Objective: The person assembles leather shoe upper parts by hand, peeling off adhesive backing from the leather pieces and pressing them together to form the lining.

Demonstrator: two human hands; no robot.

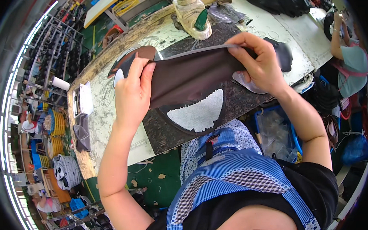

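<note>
Between my two hands a dark brown piece of material (190, 75) is stretched out above the worktable, with a pale grey strip along its far edge. My left hand (133, 90) pinches its left end between thumb and fingers. At the right end, the thumb and fingers of my right hand (258, 63) close on the far corner. Under the material lies a dark curved piece with a white, zigzag-edged backing (197, 112), partly covered. A reddish-brown piece (141, 53) rests beyond my left hand. Past my right hand sits a black piece (283, 54).
A cream-coloured machine (191, 16) with a green part stands at the table's far side. A dark stone-like slab (162, 139) lies on the white tabletop. Black pieces are heaped (276, 2) at the back right. Another person (352, 64) works at the right. A blue-rimmed bin (258, 125) stands below the table edge.
</note>
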